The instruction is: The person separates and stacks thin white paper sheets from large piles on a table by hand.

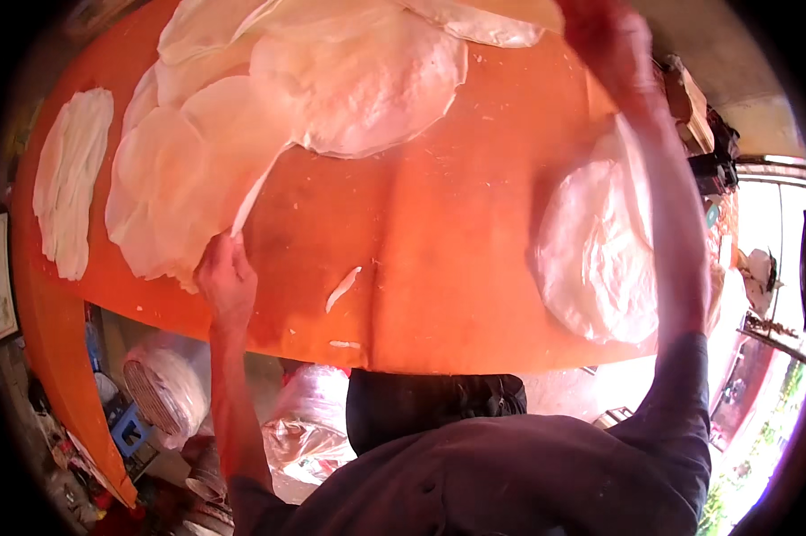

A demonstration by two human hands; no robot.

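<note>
My left hand pinches the near edge of a thin, pale, dough-like sheet, which lies overlapped with others on the orange tabletop. A narrow folded edge runs from my fingertips up to a larger rounded sheet. At the far right, my right hand is blurred, and whether it grips something cannot be made out. Close to it, another pale sheet reaches along the top of the view. Under my right forearm rests a shiny, wrinkled round pile of pale sheet, partly hidden by the arm.
A long gathered strip of pale sheet lies at the left of the table. Small scraps dot the surface near the front edge. Below stand a plastic-wrapped round bundle, a wrapped sack and a blue plastic stool.
</note>
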